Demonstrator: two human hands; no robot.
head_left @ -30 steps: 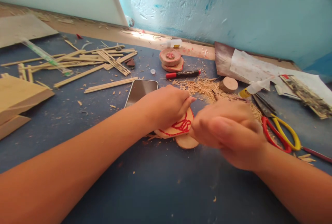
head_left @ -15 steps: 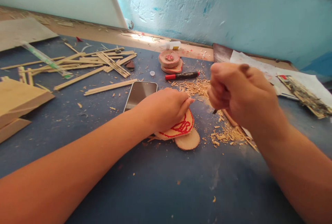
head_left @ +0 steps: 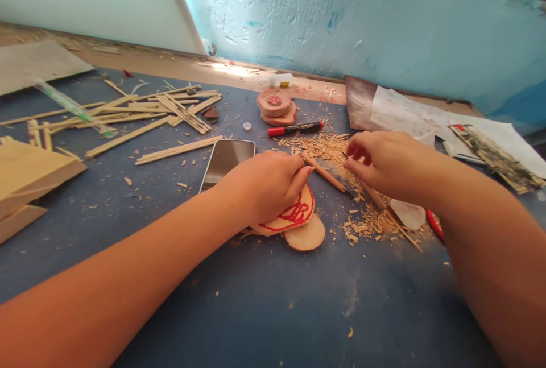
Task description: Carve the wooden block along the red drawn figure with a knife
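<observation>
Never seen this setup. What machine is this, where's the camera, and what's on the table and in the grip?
No machine: these are a person's two bare hands, seen by one camera worn on the head, looking forward and down.

The left hand lies over a wooden piece with red lines; its grip is hidden. The right hand is over wood shavings; I can't tell if it holds anything. A slim brown tool lies between the hands.

Also on the blue surface: a round wood slice, a phone, a red-and-black marker, and pale sticks.
</observation>
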